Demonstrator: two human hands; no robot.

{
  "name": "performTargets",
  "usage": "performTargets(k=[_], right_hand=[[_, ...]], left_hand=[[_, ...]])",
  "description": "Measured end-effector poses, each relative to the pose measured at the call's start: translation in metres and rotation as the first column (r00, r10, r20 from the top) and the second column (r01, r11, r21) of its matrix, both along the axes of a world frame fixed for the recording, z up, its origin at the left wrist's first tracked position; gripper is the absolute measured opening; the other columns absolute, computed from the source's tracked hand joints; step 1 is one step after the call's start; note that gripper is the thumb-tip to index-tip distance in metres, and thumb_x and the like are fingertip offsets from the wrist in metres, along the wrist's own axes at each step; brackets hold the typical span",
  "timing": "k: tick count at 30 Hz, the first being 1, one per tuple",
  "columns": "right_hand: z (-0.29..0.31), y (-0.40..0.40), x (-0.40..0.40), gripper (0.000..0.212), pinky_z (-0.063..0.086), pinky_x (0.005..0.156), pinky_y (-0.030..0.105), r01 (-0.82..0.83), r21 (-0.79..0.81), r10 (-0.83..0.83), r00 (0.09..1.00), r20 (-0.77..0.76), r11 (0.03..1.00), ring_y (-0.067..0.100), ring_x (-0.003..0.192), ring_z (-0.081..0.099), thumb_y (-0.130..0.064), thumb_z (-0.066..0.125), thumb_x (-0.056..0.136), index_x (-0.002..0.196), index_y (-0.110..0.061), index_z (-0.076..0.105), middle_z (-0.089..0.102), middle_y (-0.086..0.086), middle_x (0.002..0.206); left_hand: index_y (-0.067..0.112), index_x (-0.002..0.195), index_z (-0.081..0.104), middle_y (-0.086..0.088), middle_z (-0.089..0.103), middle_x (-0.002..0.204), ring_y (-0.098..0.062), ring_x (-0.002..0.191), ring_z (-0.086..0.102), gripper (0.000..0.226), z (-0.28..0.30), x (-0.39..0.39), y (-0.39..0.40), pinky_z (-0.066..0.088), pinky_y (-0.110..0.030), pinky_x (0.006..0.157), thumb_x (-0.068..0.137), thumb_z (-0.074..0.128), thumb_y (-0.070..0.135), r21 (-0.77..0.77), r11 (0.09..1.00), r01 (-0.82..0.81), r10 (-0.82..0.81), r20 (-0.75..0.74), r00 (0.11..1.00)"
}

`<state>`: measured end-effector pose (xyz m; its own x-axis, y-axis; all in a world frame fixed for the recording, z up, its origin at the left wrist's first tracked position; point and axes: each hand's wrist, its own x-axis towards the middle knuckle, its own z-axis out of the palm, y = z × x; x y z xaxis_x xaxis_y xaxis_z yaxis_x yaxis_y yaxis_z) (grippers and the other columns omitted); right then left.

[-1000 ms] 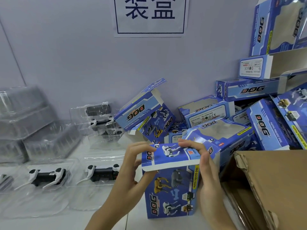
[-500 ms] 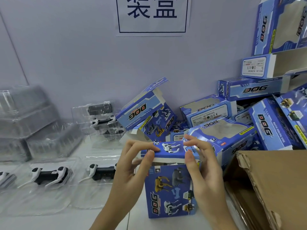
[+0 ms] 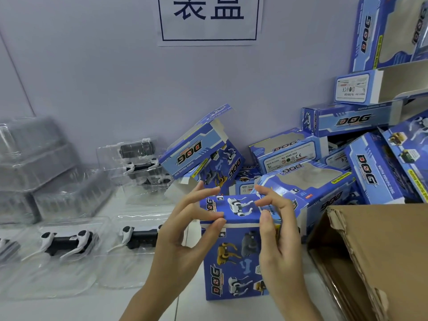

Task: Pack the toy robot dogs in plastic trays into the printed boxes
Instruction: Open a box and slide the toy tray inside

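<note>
Head view shows left hand (image 3: pixel 183 230) and right hand (image 3: pixel 275 228), each grip pinching the box (image 3: pixel 234 258) lid (image 3: pixel 236 208) edge to press it closed.

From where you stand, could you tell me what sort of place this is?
Probably a toy-packing station: a heap of blue printed "DOG" boxes, black-and-white toy robot dogs in clear plastic trays, a brown cardboard carton and a posted wall sign.
</note>
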<state>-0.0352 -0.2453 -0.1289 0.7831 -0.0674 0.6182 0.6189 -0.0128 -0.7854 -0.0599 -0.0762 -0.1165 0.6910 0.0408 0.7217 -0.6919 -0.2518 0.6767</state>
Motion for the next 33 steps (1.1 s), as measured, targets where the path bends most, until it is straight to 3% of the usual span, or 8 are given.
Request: performTargets(k=[6,8,11,15,21,25,28,33], right_hand=[[0.003,0.004,0.0,0.018,0.047,0.088,0.006,0.057,0.035,-0.059,0.997,0.055,0.998,0.008,0.136,0.051,-0.014,0.042,0.104,0.115,-0.019,0.055,0.061,-0.007,0.139],[0.003,0.004,0.0,0.02,0.048,0.091,0.009,0.047,0.075,-0.05,0.998,0.04,0.996,0.01,0.135,0.053,-0.013,0.042,0.102,0.115,-0.019,0.056,0.062,-0.009,0.137],[0.002,0.006,-0.001,0.023,0.053,0.101,0.048,0.015,0.131,-0.009,0.999,-0.045,0.991,0.022,0.128,0.06,-0.019,0.044,0.101,0.12,-0.021,0.056,0.062,-0.011,0.138],[0.004,0.008,-0.005,0.02,0.056,0.07,0.011,-0.045,0.132,0.043,0.999,0.021,0.99,-0.012,0.086,0.067,-0.015,0.058,0.101,0.12,-0.015,0.052,0.061,-0.017,0.132],[0.002,0.007,0.001,0.028,0.053,0.047,0.034,-0.04,0.161,0.045,0.999,-0.026,0.986,0.019,0.054,0.063,-0.009,0.06,0.097,0.122,-0.013,0.05,0.06,-0.009,0.135],[0.003,0.009,0.003,0.032,0.055,0.052,0.033,0.004,0.135,0.001,0.999,-0.033,0.991,0.034,0.076,0.069,-0.01,0.057,0.09,0.121,-0.019,0.052,0.06,-0.011,0.135],[0.002,0.008,0.0,0.029,0.05,0.065,0.003,-0.026,0.103,0.022,0.999,0.033,0.994,-0.01,0.088,0.068,-0.002,0.056,0.093,0.119,-0.014,0.053,0.062,-0.024,0.124],[0.011,-0.023,0.011,0.075,0.048,0.092,0.008,-0.26,-0.002,0.254,0.945,-0.206,0.966,-0.021,0.127,0.047,-0.067,0.071,0.082,0.147,-0.046,0.041,0.053,-0.039,0.138]], left_hand=[[0.022,0.105,0.07,0.002,0.071,0.134,-0.031,0.142,0.053,0.009,-0.005,0.003,0.004,0.049,-0.063,0.104,0.1,0.069,0.028,0.096,0.995,-0.001,-0.007,0.082,0.997],[0.022,0.105,0.069,0.002,0.073,0.131,-0.032,0.14,0.055,0.011,-0.003,0.004,0.006,0.05,-0.061,0.103,0.1,0.069,0.032,0.113,0.994,-0.004,-0.006,0.095,0.995],[0.024,0.104,0.068,0.005,0.074,0.128,-0.031,0.136,0.058,0.012,-0.002,0.004,0.006,0.052,-0.056,0.101,0.1,0.068,0.035,0.14,0.99,-0.023,0.006,0.118,0.993],[0.025,0.106,0.066,0.006,0.072,0.131,-0.031,0.138,0.056,0.016,-0.006,0.002,0.006,0.054,-0.057,0.099,0.099,0.069,0.04,0.134,0.991,-0.012,-0.003,0.11,0.994],[0.025,0.107,0.065,0.002,0.071,0.132,-0.035,0.141,0.051,0.014,-0.013,0.002,0.003,0.051,-0.06,0.101,0.099,0.07,0.035,0.08,0.996,0.024,-0.029,0.061,0.998],[0.023,0.102,0.066,0.001,0.074,0.126,-0.035,0.139,0.052,0.009,-0.013,0.005,0.003,0.049,-0.057,0.102,0.1,0.071,0.031,0.075,0.997,0.034,-0.038,0.045,0.998],[0.023,0.1,0.068,0.0,0.075,0.124,-0.035,0.14,0.052,0.008,-0.013,0.006,0.004,0.049,-0.051,0.104,0.099,0.072,0.03,0.055,0.996,0.066,-0.067,0.028,0.997],[0.022,0.102,0.072,-0.008,0.069,0.137,-0.031,0.147,0.047,0.013,-0.015,0.001,0.012,0.053,-0.053,0.103,0.095,0.076,0.032,-0.07,0.991,0.112,-0.114,-0.036,0.993]])
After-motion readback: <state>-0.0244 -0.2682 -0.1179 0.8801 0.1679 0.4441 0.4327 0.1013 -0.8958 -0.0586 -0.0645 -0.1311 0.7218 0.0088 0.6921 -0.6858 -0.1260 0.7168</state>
